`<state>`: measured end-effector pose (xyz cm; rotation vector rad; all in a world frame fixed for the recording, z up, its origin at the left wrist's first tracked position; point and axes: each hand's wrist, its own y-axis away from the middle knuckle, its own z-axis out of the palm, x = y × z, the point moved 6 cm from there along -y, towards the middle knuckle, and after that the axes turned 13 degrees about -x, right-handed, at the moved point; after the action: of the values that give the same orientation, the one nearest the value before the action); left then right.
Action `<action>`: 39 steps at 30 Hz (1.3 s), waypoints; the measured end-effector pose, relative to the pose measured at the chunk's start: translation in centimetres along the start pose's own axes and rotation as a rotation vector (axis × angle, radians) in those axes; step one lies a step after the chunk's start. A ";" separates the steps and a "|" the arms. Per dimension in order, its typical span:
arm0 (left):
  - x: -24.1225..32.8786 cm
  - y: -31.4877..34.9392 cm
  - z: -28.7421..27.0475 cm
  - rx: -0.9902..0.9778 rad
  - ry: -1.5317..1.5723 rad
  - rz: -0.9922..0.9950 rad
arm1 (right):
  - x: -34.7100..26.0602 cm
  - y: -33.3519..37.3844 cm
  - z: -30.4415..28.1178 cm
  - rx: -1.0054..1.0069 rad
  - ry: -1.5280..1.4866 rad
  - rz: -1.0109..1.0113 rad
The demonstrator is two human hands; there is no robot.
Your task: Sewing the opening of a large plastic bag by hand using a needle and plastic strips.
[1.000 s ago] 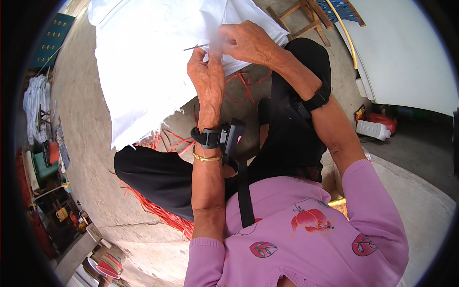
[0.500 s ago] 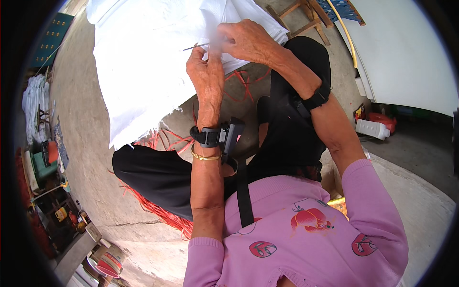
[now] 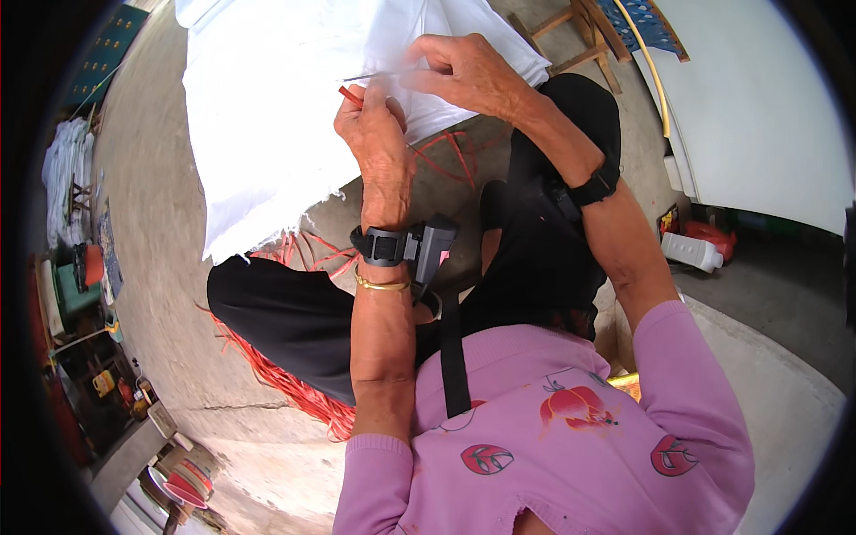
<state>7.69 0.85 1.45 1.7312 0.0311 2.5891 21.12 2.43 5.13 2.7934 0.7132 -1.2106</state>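
Note:
White woven cloth (image 3: pixel 267 116) with a frayed near edge spreads out ahead of me. Over its right part my left hand (image 3: pixel 376 138) is closed, and a short end of red strip (image 3: pixel 350 96) sticks out past its thumb and fingers. Just to the right, my right hand (image 3: pixel 468 76) is pinched around a thin, dark pointed tool (image 3: pixel 361 78), like a large needle; its tip points left above the left fingertips. A blur covers the right fingertips, so the tool's held end is hidden.
Loose red strips (image 3: pixel 459 160) lie on the floor under the cloth, and a thick bundle of red strips (image 3: pixel 303 383) lies beside my left leg. A wooden stool (image 3: pixel 584 40) stands at the far right. A white bottle (image 3: pixel 691 252) lies by the white panel (image 3: pixel 749 98).
The red strip's end now shows at my left hand, which has shifted slightly left. The pointed tool has moved slightly up, and its tip now sits above the left fingers.

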 end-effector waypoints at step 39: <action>4.2 2.5 4.1 -0.136 -1.041 0.693 | 0.8 0.5 -1.2 0.112 -0.200 0.123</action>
<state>9.89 -1.46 6.99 3.1433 -0.8493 1.4924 22.68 2.53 5.33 2.7001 0.4674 -1.5199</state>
